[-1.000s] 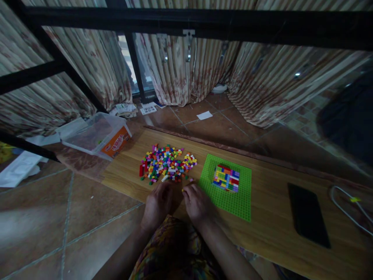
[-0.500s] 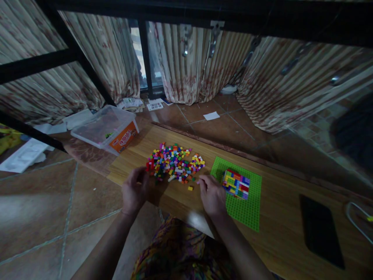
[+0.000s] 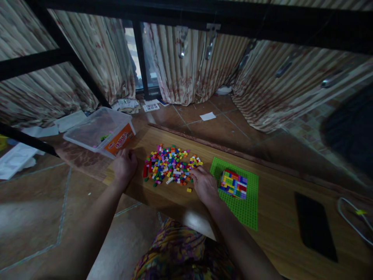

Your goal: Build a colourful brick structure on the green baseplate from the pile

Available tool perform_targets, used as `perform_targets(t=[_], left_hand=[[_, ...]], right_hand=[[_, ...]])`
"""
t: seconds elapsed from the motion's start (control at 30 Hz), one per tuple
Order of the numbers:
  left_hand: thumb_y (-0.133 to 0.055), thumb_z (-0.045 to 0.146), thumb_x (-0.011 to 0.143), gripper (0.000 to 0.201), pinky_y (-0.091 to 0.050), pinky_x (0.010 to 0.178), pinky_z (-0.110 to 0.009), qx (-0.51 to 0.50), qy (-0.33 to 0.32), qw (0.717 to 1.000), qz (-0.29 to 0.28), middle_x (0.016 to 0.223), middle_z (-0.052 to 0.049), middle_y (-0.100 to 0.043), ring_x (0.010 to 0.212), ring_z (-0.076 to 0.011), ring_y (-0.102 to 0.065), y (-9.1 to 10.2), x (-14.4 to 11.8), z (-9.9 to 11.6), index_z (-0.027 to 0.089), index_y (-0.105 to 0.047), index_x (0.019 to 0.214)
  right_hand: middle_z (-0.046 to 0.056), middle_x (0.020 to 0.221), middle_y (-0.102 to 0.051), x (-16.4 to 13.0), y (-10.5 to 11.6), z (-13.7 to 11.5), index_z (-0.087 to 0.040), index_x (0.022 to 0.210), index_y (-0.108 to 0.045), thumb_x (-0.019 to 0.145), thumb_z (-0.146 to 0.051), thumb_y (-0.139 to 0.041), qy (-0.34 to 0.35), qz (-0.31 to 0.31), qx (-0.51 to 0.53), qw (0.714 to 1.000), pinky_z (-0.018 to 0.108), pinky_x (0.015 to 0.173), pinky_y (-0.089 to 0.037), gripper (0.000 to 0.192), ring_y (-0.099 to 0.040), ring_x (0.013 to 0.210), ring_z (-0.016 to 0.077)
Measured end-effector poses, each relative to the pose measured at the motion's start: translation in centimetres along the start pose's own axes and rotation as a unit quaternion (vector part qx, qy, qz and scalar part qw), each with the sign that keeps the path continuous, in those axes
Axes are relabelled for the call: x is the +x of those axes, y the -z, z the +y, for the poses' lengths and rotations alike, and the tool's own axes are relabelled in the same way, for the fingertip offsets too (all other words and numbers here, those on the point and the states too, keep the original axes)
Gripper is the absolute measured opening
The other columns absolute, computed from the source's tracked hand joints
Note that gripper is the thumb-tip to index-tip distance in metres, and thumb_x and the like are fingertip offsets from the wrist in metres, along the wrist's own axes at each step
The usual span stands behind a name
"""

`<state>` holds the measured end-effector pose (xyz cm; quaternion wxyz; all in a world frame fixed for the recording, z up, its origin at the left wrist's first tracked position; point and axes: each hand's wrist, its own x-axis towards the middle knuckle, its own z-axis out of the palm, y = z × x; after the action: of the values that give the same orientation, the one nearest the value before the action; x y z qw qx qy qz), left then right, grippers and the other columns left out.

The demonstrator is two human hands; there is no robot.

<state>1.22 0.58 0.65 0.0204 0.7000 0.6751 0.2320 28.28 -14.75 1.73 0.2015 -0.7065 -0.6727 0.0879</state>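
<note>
A heap of small coloured bricks lies on a low wooden board. My right hand rests at the heap's right edge, fingertips among the bricks; whether it pinches one I cannot tell. My left hand sits on the board's left end, between the heap and a clear plastic box with an orange label. A green baseplate right of my right hand carries a block of stacked coloured bricks. One yellow brick lies apart, in front of the heap.
A black phone lies flat on the board's right part, with a white cable beyond it. Tiled floor surrounds the board. Curtains and a black metal frame stand behind. Papers lie at left.
My hands have parted. The left one has gone left from in front of the heap to beside the plastic box. The right one has reached forward to the heap's right edge.
</note>
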Motion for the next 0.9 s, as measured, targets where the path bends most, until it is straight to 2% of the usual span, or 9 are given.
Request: perform_targets(t=[0.13,0.3,0.4,0.47,0.6,0.7,0.8,0.9], left_hand=[[-0.042,0.031,0.085,0.03,-0.044,0.074,-0.032,0.027,-0.017,0.999,-0.004,0.096,-0.012,-0.063,0.089,-0.0245,-0.059,-0.5,0.1,-0.3,0.015,-0.064,0.098],[-0.039,0.033,0.088,0.032,-0.043,0.069,-0.029,0.069,-0.032,0.997,-0.012,0.094,-0.009,-0.061,0.084,-0.0217,-0.057,0.2,-0.1,0.1,0.015,-0.064,0.099],[-0.035,0.035,0.092,0.035,-0.042,0.068,-0.028,0.093,-0.041,0.995,-0.019,0.098,-0.007,-0.06,0.085,-0.0205,-0.057,0.5,-0.3,0.4,0.015,-0.062,0.104],[-0.035,0.035,0.092,0.035,-0.042,0.068,-0.028,0.103,-0.032,0.994,-0.022,0.099,-0.008,-0.061,0.086,-0.0207,-0.058,0.4,-0.2,0.3,0.016,-0.062,0.104],[-0.038,0.034,0.089,0.034,-0.044,0.069,-0.03,0.114,-0.005,0.993,-0.028,0.1,-0.011,-0.063,0.088,-0.023,-0.059,-0.3,0.3,0.0,0.017,-0.064,0.103],[-0.038,0.034,0.089,0.035,-0.044,0.069,-0.032,0.11,-0.006,0.994,-0.029,0.103,-0.011,-0.063,0.091,-0.0244,-0.06,-0.5,0.5,-0.2,0.018,-0.064,0.105],[-0.037,0.034,0.089,0.036,-0.045,0.069,-0.032,0.106,-0.014,0.994,-0.03,0.104,-0.012,-0.063,0.092,-0.0249,-0.06,-0.4,0.4,-0.2,0.017,-0.064,0.106],[-0.036,0.034,0.089,0.036,-0.044,0.068,-0.032,0.114,-0.007,0.993,-0.034,0.103,-0.013,-0.064,0.091,-0.0254,-0.06,-0.2,0.4,0.1,0.016,-0.064,0.104]], right_hand=[[0.005,0.094,-0.065,0.0,0.0,-0.5,-0.022,0.092,-0.066,0.091,-0.014,-0.052,-0.013,-0.005,-0.027,1.0,0.028,0.079,-0.043,0.016,-0.058,0.093,0.0196],[0.007,0.093,-0.066,0.5,-0.1,-1.2,-0.019,0.089,-0.065,0.09,-0.012,-0.052,-0.041,-0.009,-0.049,0.998,0.028,0.076,-0.043,0.016,-0.059,0.089,0.0196],[0.008,0.091,-0.066,0.5,0.1,-1.6,-0.018,0.088,-0.066,0.088,-0.01,-0.051,-0.054,0.004,-0.02,0.998,0.028,0.077,-0.044,0.017,-0.059,0.088,0.0194],[0.006,0.09,-0.066,0.0,0.5,-1.9,-0.019,0.089,-0.067,0.087,-0.01,-0.051,-0.053,0.032,0.04,0.997,0.027,0.078,-0.045,0.018,-0.06,0.088,0.0188],[0.005,0.092,-0.068,-2.7,1.7,-2.2,-0.02,0.097,-0.068,0.089,-0.015,-0.046,-0.064,0.108,0.223,0.967,0.026,0.078,-0.047,0.024,-0.063,0.085,0.0163],[0.005,0.091,-0.07,-5.6,2.2,-2.0,-0.02,0.098,-0.069,0.091,-0.021,-0.046,-0.12,0.117,0.319,0.933,0.026,0.074,-0.049,0.025,-0.065,0.082,0.0163],[0.004,0.087,-0.071,-8.3,2.1,-1.5,-0.02,0.095,-0.07,0.09,-0.025,-0.048,-0.186,0.11,0.339,0.915,0.026,0.069,-0.05,0.023,-0.066,0.076,0.0168],[0.003,0.083,-0.07,-10.5,2.2,-0.5,-0.021,0.095,-0.071,0.09,-0.029,-0.049,-0.217,0.116,0.322,0.914,0.027,0.067,-0.05,0.023,-0.065,0.073,0.017]])
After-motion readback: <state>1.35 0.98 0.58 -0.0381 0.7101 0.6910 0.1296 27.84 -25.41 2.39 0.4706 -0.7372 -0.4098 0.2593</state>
